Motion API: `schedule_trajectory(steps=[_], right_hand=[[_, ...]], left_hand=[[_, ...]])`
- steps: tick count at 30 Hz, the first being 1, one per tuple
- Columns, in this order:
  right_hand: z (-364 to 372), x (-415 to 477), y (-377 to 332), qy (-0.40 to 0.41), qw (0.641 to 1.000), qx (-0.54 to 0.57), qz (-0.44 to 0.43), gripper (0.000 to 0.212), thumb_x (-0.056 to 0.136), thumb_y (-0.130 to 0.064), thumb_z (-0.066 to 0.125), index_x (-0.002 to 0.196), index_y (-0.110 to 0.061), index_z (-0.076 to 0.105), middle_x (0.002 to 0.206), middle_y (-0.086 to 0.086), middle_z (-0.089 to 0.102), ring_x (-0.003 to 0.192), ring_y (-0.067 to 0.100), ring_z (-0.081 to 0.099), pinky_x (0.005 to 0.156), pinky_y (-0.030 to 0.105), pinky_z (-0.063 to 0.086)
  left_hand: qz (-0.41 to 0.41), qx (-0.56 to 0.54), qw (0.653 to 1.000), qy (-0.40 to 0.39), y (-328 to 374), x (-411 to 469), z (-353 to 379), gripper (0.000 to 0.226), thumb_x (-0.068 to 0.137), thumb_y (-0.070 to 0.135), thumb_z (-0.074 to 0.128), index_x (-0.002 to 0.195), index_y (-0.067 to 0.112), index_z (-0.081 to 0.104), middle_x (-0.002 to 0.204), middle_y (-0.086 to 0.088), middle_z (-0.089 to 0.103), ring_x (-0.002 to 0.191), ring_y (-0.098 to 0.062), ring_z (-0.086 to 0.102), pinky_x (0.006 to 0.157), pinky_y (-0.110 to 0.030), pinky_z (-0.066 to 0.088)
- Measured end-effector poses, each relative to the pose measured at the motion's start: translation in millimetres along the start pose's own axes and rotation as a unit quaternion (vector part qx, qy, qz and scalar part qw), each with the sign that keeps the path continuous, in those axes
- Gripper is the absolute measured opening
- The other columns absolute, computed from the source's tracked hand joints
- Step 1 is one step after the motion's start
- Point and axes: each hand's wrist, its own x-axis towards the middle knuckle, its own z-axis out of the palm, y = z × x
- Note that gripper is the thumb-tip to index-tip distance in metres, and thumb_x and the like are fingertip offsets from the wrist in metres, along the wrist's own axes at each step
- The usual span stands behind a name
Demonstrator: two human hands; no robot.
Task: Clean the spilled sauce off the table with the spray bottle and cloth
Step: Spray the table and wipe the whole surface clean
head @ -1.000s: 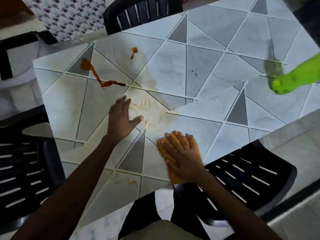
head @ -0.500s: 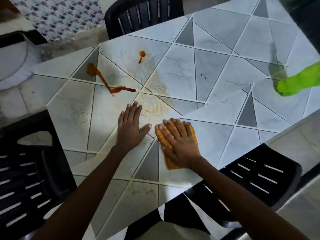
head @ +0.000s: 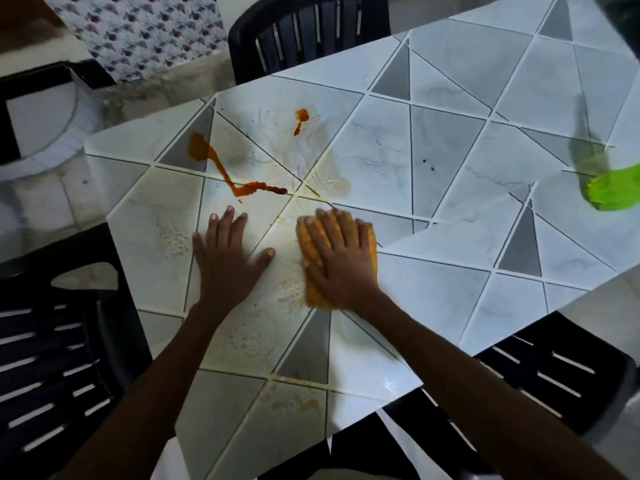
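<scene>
From the head camera, the tabletop (head: pixel 433 299) is a glossy sheet printed with pale marble-look triangles and darker grey ones, split by thin lines.

The left hand (head: pixel 228 258) lies open and flat on it, fingers straight and spread, thumb pointing toward 3 o'clock. Just beside it, at its 3 o'clock, the right hand (head: pixel 337 261) presses palm-down with straight fingers on a folded orange-yellow cloth (head: pixel 313 294). The cloth is a soft rectangle that shows along the hand's edges and under the fingertips.

The spilled sauce (head: pixel 221 168) is a thick orange-red streak at 12 o'clock from the left hand, near its fingertips but apart from them. It has a wide blob at its far end and a thin, bent tail running toward 4 o'clock. A smaller sauce drip (head: pixel 301 119) sits farther off, at 12 o'clock from the cloth. Thin yellowish smears and speckles film the tabletop around and below both hands.

The lime-green plastic spray bottle (head: pixel 613 192) is at the view's 3 o'clock edge, well apart from the hands, partly cut off and blurred.

Black slatted plastic chairs stand at 12 o'clock (head: pixel 311 32), 8 o'clock (head: pixel 52 341) and 4 o'clock (head: pixel 554 375).
</scene>
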Motion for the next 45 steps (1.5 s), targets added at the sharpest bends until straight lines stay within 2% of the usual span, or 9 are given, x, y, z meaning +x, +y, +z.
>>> schedule_trajectory(steps=[4, 12, 16, 20, 25, 29, 34, 38, 45], right_hand=[[-4, -39, 69, -0.041, 0.983, -0.046, -0.173, 0.077, 0.094, -0.063, 0.039, 0.160, -0.033, 0.013, 0.169, -0.005, 0.007, 0.156, 0.028, 0.004, 0.123, 0.059, 0.006], [-21, 99, 56, 0.056, 0.964, 0.043, 0.258, 0.078, 0.094, -0.063, 0.018, 0.161, -0.022, 0.013, 0.168, 0.008, 0.011, 0.153, 0.039, 0.007, 0.119, 0.066, 0.006], [-8, 84, 4, 0.014, 1.000, -0.011, -0.009, 0.076, 0.098, -0.065, 0.020, 0.161, -0.023, 0.011, 0.169, 0.008, 0.009, 0.155, 0.036, 0.003, 0.120, 0.066, 0.004], [-14, 53, 63, -0.038, 0.940, -0.101, -0.323, 0.077, 0.097, -0.066, 0.032, 0.161, -0.029, 0.012, 0.169, 0.002, 0.006, 0.156, 0.029, 0.001, 0.123, 0.058, 0.002], [-30, 110, 103, 0.029, 0.999, -0.016, 0.011, 0.072, 0.098, -0.066, 0.026, 0.160, -0.032, 0.013, 0.169, -0.001, 0.013, 0.155, 0.030, 0.007, 0.121, 0.061, 0.010], [-32, 170, 28, 0.072, 0.943, 0.080, 0.314, 0.078, 0.094, -0.061, 0.027, 0.159, -0.018, 0.019, 0.166, 0.012, 0.017, 0.152, 0.041, 0.011, 0.118, 0.067, 0.006], [-16, 127, 21, 0.050, 0.998, 0.002, -0.023, 0.078, 0.097, -0.067, 0.028, 0.160, -0.022, 0.020, 0.166, 0.006, 0.020, 0.154, 0.035, 0.013, 0.121, 0.062, 0.009], [-23, 89, 88, -0.007, 0.966, -0.050, -0.253, 0.078, 0.095, -0.065, 0.036, 0.160, -0.026, 0.019, 0.168, 0.000, 0.015, 0.156, 0.027, 0.009, 0.123, 0.058, 0.010], [-32, 158, 84, 0.056, 0.988, 0.013, 0.142, 0.077, 0.097, -0.068, 0.025, 0.160, -0.027, 0.014, 0.168, 0.004, 0.015, 0.154, 0.035, 0.010, 0.121, 0.061, 0.009]], left_hand=[[-0.009, -0.010, 1.000, -0.002, -8, 8, -2, 0.089, 0.081, 0.077, 0.040, 0.150, 0.023, 0.030, 0.163, -0.001, 0.018, 0.151, -0.026, 0.010, 0.116, -0.063, 0.009], [0.002, 0.010, 1.000, -0.008, -9, 6, 1, 0.090, 0.083, 0.075, 0.036, 0.154, 0.020, 0.024, 0.165, -0.003, 0.011, 0.152, -0.029, 0.004, 0.117, -0.063, 0.004], [-0.005, 0.016, 1.000, -0.018, -9, 4, 3, 0.092, 0.083, 0.076, 0.035, 0.155, 0.022, 0.020, 0.165, -0.001, 0.008, 0.152, -0.027, 0.002, 0.118, -0.062, 0.004], [-0.012, 0.004, 1.000, -0.013, -5, 7, 1, 0.092, 0.081, 0.076, 0.038, 0.154, 0.022, 0.023, 0.165, -0.001, 0.011, 0.152, -0.026, 0.005, 0.118, -0.061, 0.003], [-0.016, -0.003, 1.000, -0.010, -7, 9, 1, 0.090, 0.081, 0.076, 0.038, 0.154, 0.024, 0.024, 0.165, 0.002, 0.008, 0.152, -0.023, 0.001, 0.118, -0.058, 0.000], [-0.020, -0.017, 1.000, -0.009, -9, 8, 1, 0.091, 0.080, 0.077, 0.039, 0.154, 0.025, 0.025, 0.165, 0.003, 0.008, 0.152, -0.022, 0.000, 0.118, -0.057, -0.001], [-0.029, -0.029, 0.999, -0.023, -10, 10, 0, 0.094, 0.076, 0.078, 0.042, 0.153, 0.027, 0.025, 0.165, 0.006, 0.007, 0.152, -0.021, -0.002, 0.118, -0.058, -0.001], [-0.031, -0.040, 0.999, -0.019, -8, 12, 1, 0.094, 0.073, 0.077, 0.046, 0.151, 0.027, 0.028, 0.165, 0.006, 0.008, 0.152, -0.021, -0.001, 0.117, -0.060, 0.001], [-0.040, -0.045, 0.998, -0.012, -8, 13, 1, 0.094, 0.071, 0.077, 0.049, 0.149, 0.029, 0.029, 0.165, 0.007, 0.007, 0.151, -0.019, -0.004, 0.117, -0.059, 0.001]])
